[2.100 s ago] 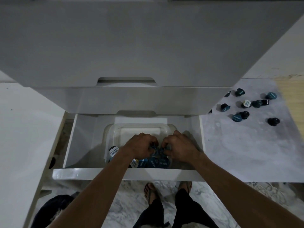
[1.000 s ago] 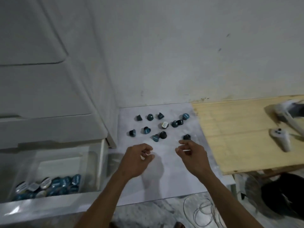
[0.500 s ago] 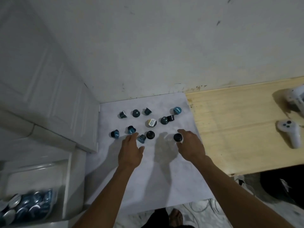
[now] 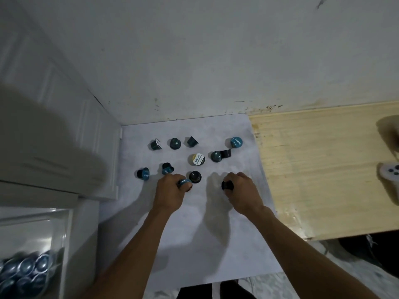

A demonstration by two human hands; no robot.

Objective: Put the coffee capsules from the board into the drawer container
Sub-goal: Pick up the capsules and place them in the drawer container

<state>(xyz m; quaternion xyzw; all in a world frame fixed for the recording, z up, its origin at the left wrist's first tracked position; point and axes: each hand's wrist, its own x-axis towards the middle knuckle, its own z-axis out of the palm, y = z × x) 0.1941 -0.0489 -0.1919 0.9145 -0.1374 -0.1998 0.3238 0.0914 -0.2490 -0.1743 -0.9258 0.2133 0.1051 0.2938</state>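
Two-hand pickup of capsules from the board

The left hand (image 4: pixel 170 194) has its fingers curled round a blue-lidded capsule (image 4: pixel 184 182); the right hand (image 4: pixel 241 192) has its fingers curled round a dark capsule (image 4: pixel 227 185), both at the near edge of the scatter on the white board (image 4: pixel 194 244). 9 more capsules lie loose beyond the hands, among them a black capsule (image 4: pixel 195 177) just beside the left fingertips and a white-lidded capsule (image 4: pixel 198 159) further back. To complete the step cleanly, secure each grip on the capsule wall, lift straight up to avoid nudging the black capsule, then carry both left to the drawer container (image 4: pixel 32 255), which already holds many capsules at the lower left. Release low inside its wall so nothing bounces out.
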